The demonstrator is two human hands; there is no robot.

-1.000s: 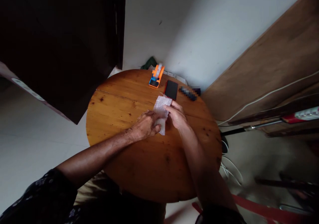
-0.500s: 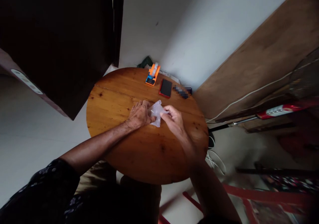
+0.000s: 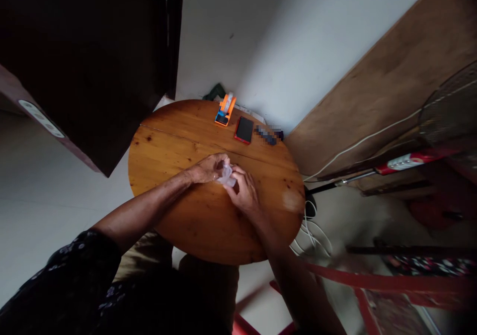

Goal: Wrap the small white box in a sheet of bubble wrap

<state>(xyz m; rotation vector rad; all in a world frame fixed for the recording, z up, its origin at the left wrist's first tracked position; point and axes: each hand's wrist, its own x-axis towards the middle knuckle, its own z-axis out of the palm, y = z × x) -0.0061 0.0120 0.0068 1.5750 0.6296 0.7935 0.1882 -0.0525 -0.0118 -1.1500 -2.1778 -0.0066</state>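
- Left hand (image 3: pixel 210 168) and right hand (image 3: pixel 244 191) both pinch the crumpled translucent whitish plastic sheet (image 3: pixel 225 177) over the round brown wooden counter (image 3: pixel 175 146).
- Probably light, soft, slightly slippery; best held by opposite edges.

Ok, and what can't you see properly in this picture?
All in the head view:
Whether the crumpled plastic holds anything: its folds, the left hand and right hand hide it.
The dark thing beside the red-edged device: blurred by pixel blocks.
The wire cage: cut off by the right edge.
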